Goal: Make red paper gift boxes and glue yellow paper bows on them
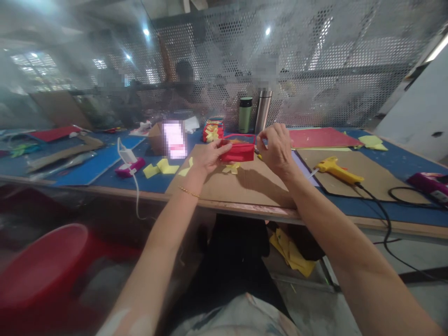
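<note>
My left hand (211, 157) grips a small red paper box (241, 153) by its left end, holding it above a brown cardboard sheet (217, 189). A thin red strip (241, 135) arches over the top of the box. Just to the right of the box is my right hand (278, 147), its thumb and fingers curled into a pinch. Whatever lies between those fingertips is too small to make out. Below the box, a yellow paper flower (232, 168) lies on the cardboard. Another yellow flower sits on a red stack (213, 130) behind.
A yellow glue gun (338, 170) with a black cord lies at right on a second cardboard piece. Behind stand a green tumbler (245, 114) and a steel flask (263, 112). On the left are a lit phone (174, 139), yellow paper pieces (163, 167) and a purple power strip (130, 168).
</note>
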Motion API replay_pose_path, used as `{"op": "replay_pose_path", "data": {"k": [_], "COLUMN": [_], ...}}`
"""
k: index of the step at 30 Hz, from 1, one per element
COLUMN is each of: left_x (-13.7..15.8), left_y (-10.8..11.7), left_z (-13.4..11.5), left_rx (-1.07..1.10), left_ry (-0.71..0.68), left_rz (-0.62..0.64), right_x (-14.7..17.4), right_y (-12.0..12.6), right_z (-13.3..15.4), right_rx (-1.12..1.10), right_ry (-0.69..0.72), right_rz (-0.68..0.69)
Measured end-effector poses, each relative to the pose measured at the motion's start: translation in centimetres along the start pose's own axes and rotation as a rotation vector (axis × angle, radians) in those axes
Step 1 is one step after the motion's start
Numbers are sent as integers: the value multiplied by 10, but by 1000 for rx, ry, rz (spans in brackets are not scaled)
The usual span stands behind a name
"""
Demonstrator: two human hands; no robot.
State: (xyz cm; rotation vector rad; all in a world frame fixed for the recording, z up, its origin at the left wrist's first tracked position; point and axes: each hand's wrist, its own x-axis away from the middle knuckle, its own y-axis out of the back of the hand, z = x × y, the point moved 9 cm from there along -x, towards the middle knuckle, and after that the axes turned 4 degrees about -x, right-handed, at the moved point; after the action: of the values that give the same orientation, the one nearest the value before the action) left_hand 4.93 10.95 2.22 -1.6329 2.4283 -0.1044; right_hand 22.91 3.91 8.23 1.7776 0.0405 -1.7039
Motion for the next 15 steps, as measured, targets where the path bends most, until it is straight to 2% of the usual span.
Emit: {"op": "replay_pose_path", "data": {"k": [7, 11, 15], "left_x": [-4, -6, -5], "left_y": [9, 16, 13], "left_z": [1, 0, -1], "left_rx": [51, 79, 90], "left_ry": [5, -3, -6], "left_rz": [-44, -82, -64], "right_x": [0, 3, 7], "right_y": [-2, -8, -17], "right_z": [-2, 0, 21], "right_rx": [-65, -53, -51], "right_ry": [-14, -47, 55], "right_rz": [-10, 76, 183]}}
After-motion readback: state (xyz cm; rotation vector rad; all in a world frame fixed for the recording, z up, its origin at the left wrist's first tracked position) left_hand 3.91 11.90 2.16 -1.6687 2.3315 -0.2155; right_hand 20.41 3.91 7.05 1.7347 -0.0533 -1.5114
